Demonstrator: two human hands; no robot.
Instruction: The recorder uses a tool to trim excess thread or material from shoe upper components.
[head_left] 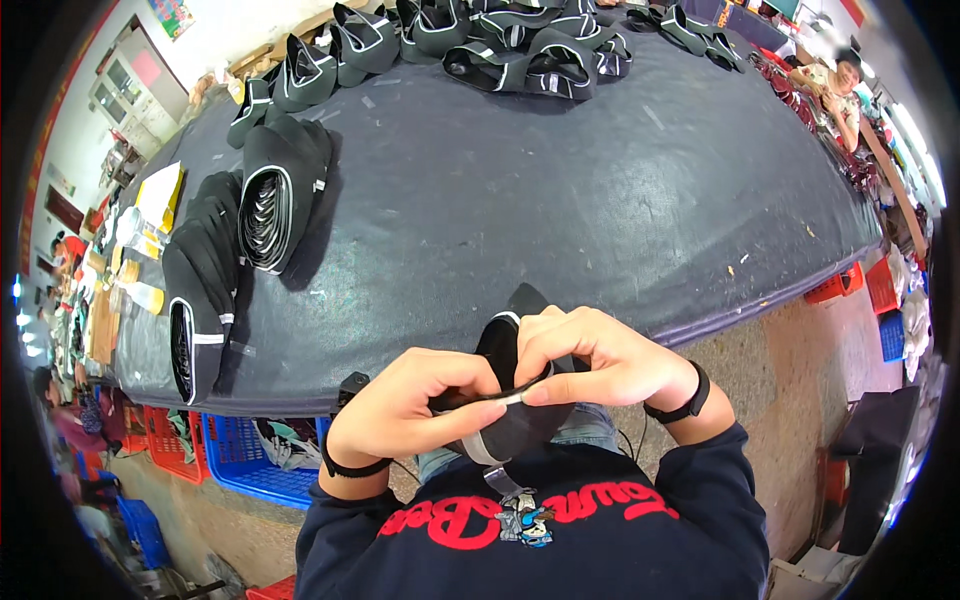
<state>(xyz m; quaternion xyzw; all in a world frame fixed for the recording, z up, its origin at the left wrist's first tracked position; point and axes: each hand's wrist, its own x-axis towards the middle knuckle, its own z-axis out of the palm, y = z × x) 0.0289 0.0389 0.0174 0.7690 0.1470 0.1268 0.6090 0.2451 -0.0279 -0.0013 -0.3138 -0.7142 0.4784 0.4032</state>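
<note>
A black fabric piece with pale trim [525,436] is held up close in front of my chest, beyond the table's near edge. On its left side my left hand [400,405] pinches the upper edge between thumb and fingers. My right hand [605,362] does the same from the right, its fingers bent over the edge. Both thumb tips meet at a small white tab [514,398] on that edge. The inside of the piece is mostly hidden by my fingers.
The dark-covered table [460,220] carries nested stacks of similar black pieces [290,165] at the left and more pieces [540,65] at the far side. Bottles [145,297] stand by the left edge. Below are a blue basket [240,465] and a red basket [168,440]. A person [838,95] sits far right.
</note>
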